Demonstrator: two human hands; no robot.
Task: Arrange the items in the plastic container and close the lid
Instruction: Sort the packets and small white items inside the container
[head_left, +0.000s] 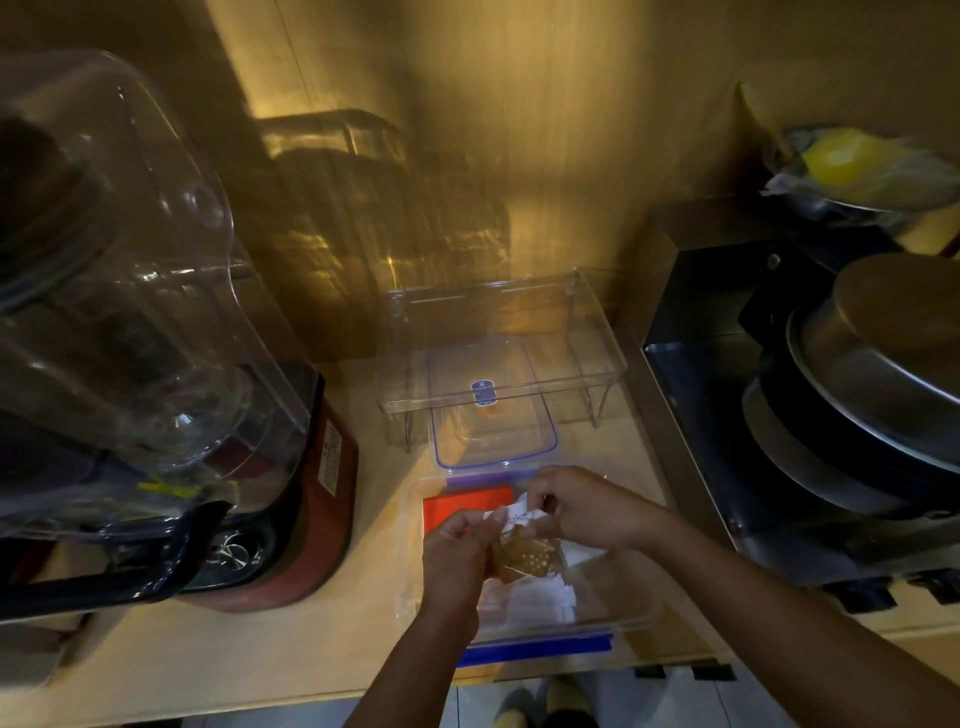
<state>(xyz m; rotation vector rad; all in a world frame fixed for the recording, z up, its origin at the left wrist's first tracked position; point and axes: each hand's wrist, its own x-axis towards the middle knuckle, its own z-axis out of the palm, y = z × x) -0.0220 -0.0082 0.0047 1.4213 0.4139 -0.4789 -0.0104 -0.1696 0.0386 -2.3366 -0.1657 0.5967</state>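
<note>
Brown snack in clear little bag (527, 556), white label on top, pinched by both hands. Left hand (457, 556) fingers closed on bag's left side; right hand (587, 512) fingertips closed on label edge. Bag held just above open plastic container (641, 605), near counter's front edge. Inside: orange packet (465, 506) at back, white packets (524, 605) under bag. Lid (493, 410) lies behind, off. Risk: bag slips, or sticks up too high, so lid won't snap shut

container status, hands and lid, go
Both hands, left hand and right hand, gripping small packet over open container. Lid off, behind it.
</note>
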